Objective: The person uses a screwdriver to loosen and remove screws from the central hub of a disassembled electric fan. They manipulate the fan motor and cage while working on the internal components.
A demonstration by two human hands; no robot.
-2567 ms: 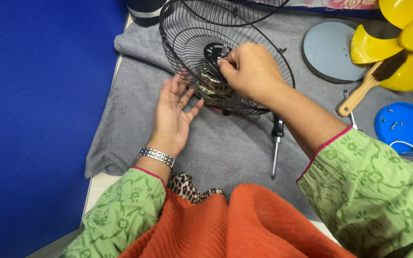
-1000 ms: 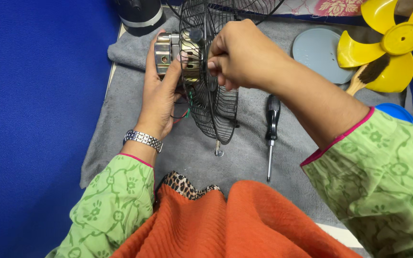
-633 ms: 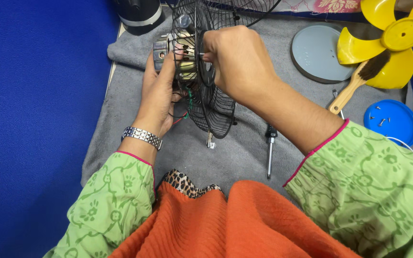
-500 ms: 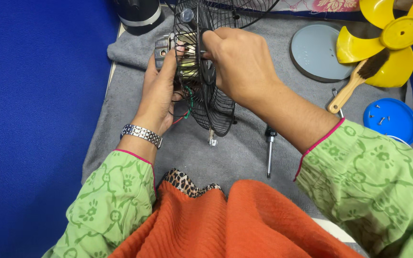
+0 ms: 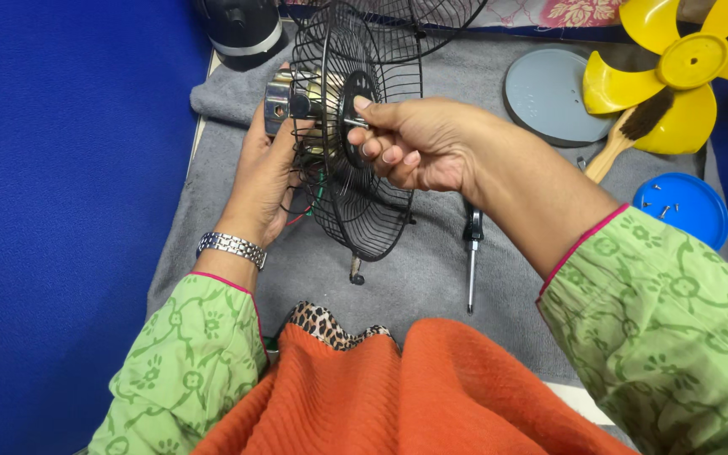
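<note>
A black wire fan guard [image 5: 364,211] stands on edge above the grey cloth, with a metal fan motor [image 5: 292,99] fixed behind its centre. My left hand [image 5: 264,173] grips the motor from behind; thin red and green wires hang under it. My right hand [image 5: 410,143] is on the front of the guard, thumb and fingers pinched on the motor shaft at the black centre hub [image 5: 352,109].
A screwdriver [image 5: 472,253] lies on the grey cloth [image 5: 431,278] under my right forearm. At the right are a grey round disc [image 5: 549,93], a yellow fan blade [image 5: 688,67], a wooden brush [image 5: 625,139] and a blue lid [image 5: 680,206] with screws. A second guard [image 5: 431,17] and a black base [image 5: 242,29] sit at the back.
The guard and motor were lifted off the cloth and turned upright. My left hand went from under the guard to gripping the motor; my right hand stayed pinched at the hub.
</note>
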